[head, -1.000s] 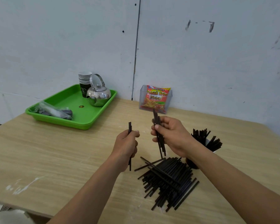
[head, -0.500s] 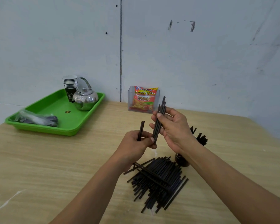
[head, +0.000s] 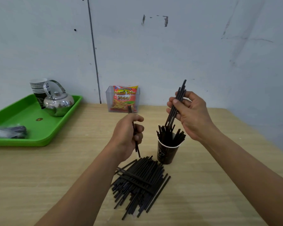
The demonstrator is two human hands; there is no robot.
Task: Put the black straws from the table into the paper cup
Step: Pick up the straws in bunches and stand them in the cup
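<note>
Straws (head: 137, 181) lie heaped, black, on the pale wooden surface (head: 55, 176). Just beyond them the dark paper cup (head: 166, 152) stands upright, holding more. The left hand (head: 127, 134) grips a couple beside the pile. The right hand (head: 191, 115) pinches a bundle (head: 176, 103) above the cup's mouth. Far left, a green tray (head: 39, 136) carries a steel kettle (head: 59, 103). A snack packet (head: 124, 98) stands against the scuffed pale wall (head: 170, 54).
</note>
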